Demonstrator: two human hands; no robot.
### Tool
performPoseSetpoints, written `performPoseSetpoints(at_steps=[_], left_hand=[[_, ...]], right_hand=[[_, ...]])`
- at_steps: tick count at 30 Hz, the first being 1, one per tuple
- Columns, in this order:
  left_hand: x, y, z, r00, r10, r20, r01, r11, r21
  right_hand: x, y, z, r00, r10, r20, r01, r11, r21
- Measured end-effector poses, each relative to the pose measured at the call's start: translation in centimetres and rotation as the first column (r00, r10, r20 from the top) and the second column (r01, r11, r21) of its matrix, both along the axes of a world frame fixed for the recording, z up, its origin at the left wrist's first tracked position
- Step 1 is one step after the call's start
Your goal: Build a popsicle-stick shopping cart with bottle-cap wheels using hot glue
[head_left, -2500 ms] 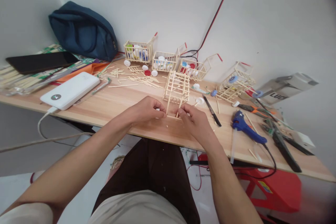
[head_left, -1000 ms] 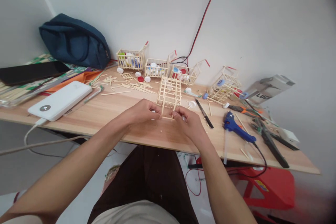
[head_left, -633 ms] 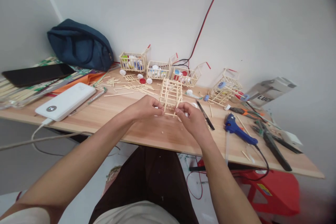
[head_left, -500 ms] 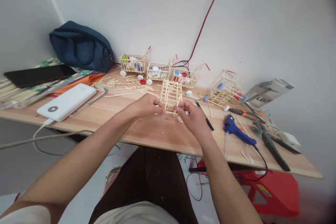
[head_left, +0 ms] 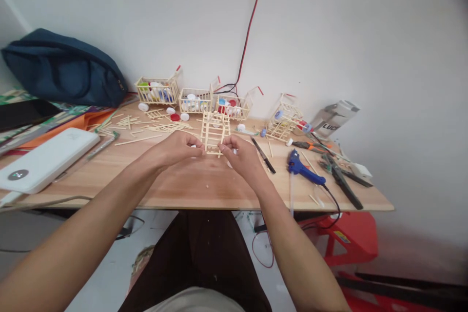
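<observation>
A miniature shopping cart (head_left: 215, 132) built from thin wooden sticks stands at the middle of the table, its near end toward me. My left hand (head_left: 182, 148) pinches the lower left near corner between thumb and fingers. On the opposite side, my right hand (head_left: 239, 154) grips the right near corner. White cap wheels show partly beside the fingers of both hands. Behind it are similar stick carts, one (head_left: 157, 91) and another (head_left: 196, 101) filled with coloured bottle caps. Further right, one more stick cart (head_left: 284, 119) rests tilted.
Loose sticks (head_left: 166, 127) lie scattered left of centre. At left are a white power bank (head_left: 47, 158), a blue bag (head_left: 66, 68) and a phone (head_left: 27, 113). To the right lie a black pen (head_left: 263, 155), a blue glue gun (head_left: 305, 168) and black-handled pliers (head_left: 343, 183).
My view has turned to the right, so the table's things sit further left in the picture. Both hands stay on the stick cart, which looks little changed.
</observation>
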State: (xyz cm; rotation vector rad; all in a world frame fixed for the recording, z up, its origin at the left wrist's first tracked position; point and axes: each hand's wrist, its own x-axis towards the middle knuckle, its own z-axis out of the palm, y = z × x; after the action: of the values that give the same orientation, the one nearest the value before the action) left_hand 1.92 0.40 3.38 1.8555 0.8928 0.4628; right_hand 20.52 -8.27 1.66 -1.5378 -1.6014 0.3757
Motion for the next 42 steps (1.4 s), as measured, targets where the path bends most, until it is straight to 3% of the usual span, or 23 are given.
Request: performPoseSetpoints(at_steps=[12, 26, 42], left_hand=[[0.5, 0.4, 1.0, 1.0, -0.003, -0.002, 0.003, 0.999, 0.051], [0.5, -0.8, -1.0, 1.0, -0.011, -0.018, 0.011, 1.0, 0.003], [0.7, -0.7, -1.2, 0.997, -0.078, -0.007, 0.078, 0.997, -0.001]], right_hand=[[0.2, 0.4, 1.1, 0.999, -0.024, 0.048, 0.023, 1.0, 0.017], [-0.2, -1.1, -0.7, 0.994, -0.068, 0.085, 0.063, 0.996, 0.058], [0.4, -1.2, -0.9, 0.989, -0.044, 0.138, 0.045, 0.999, -0.003]])
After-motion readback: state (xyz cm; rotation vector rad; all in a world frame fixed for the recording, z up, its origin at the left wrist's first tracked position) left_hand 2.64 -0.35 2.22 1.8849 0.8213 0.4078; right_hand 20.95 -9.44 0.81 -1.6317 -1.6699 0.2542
